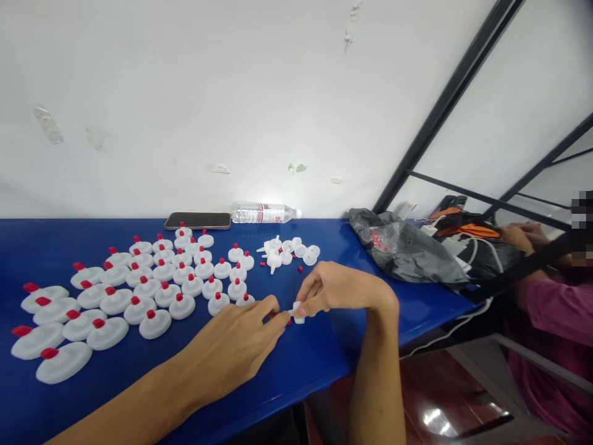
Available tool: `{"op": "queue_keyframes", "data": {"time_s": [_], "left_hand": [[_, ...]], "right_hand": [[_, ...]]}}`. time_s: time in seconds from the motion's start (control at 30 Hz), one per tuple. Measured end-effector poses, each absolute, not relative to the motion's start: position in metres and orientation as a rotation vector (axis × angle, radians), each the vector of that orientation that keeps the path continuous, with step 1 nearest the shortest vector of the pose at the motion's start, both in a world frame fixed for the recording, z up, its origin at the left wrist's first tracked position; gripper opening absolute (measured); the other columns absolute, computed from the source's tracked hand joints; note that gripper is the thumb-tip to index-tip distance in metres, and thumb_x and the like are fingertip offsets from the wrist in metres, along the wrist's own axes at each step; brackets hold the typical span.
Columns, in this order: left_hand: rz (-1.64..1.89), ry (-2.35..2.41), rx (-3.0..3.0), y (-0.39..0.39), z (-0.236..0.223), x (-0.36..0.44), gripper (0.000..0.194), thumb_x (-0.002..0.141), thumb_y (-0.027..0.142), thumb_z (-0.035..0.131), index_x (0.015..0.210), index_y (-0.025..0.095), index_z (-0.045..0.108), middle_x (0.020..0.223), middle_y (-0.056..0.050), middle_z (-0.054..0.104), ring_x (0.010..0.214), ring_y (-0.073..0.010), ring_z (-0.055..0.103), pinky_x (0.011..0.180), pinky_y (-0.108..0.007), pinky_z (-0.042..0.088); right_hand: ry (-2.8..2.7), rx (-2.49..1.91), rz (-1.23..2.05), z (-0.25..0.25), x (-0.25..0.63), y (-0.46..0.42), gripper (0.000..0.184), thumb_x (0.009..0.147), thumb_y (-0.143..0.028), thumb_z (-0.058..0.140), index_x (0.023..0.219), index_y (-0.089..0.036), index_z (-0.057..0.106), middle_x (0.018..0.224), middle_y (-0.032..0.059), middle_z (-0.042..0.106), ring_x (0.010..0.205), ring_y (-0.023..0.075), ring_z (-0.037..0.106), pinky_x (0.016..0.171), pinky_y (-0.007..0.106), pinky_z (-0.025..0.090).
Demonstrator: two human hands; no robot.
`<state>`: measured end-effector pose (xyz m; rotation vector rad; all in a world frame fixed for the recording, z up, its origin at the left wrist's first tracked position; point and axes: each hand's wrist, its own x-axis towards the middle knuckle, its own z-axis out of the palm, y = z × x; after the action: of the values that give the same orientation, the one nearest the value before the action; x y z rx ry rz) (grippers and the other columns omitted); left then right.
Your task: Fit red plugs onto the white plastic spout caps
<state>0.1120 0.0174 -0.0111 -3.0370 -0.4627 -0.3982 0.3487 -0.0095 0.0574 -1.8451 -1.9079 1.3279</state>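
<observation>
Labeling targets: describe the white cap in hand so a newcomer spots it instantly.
Find the blue table, then the right hand and left hand close together over it. The white cap is pinched by the right hand there. Unlike the red-tipped caps to the left and loose white pieces behind, it is held.

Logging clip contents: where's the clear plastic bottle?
In the head view, the clear plastic bottle lies on its side at the back of the blue table, by the white wall, right of the flat black phone.
</observation>
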Motion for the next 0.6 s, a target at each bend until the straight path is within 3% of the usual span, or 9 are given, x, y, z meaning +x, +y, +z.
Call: {"op": "queue_keyframes", "data": {"time_s": [0.23, 0.47, 0.6], "left_hand": [[-0.275, -0.353, -3.018, 0.0169, -0.0111, 0.1148, 0.051, 0.086, -0.004, 0.047, 0.129, 0.022, 0.056, 0.105, -0.002, 0.063, 0.064, -0.0159, 0.06, 0.048, -0.031, 0.034], [-0.224, -0.44, -3.063, 0.0178, -0.0085, 0.1166, 0.033, 0.094, 0.002, 0.044, 0.112, 0.022, 0.063, 0.1, -0.001, 0.063, 0.062, -0.0151, 0.059, 0.048, -0.031, 0.033], [-0.253, -0.514, -3.058, 0.0181, -0.0094, 0.1131, 0.032, 0.095, 0.004, 0.043, 0.114, 0.022, 0.062, 0.102, -0.001, 0.064, 0.064, -0.0165, 0.063, 0.048, -0.031, 0.035]], "right_hand": [[-1.908, -1.84, 1.328, 0.057, 0.3483, -0.0095, 0.037, 0.072, -0.049, 0.082, 0.09, -0.017, 0.082, 0.073, 0.0026, 0.073, 0.062, 0.0118, 0.056, 0.053, 0.022, 0.042], [-1.883, -1.851, 1.34, 0.0555, 0.3483, -0.0087, 0.036, 0.072, -0.048, 0.083, 0.091, -0.018, 0.082, 0.074, 0.0026, 0.074, 0.062, 0.0117, 0.057, 0.054, 0.022, 0.043], [-1.876, -1.834, 1.336, 0.0579, 0.3506, -0.0104, 0.036, 0.072, -0.047, 0.083, 0.093, -0.018, 0.082, 0.076, 0.0027, 0.075, 0.064, 0.0127, 0.059, 0.055, 0.022, 0.044]]}}
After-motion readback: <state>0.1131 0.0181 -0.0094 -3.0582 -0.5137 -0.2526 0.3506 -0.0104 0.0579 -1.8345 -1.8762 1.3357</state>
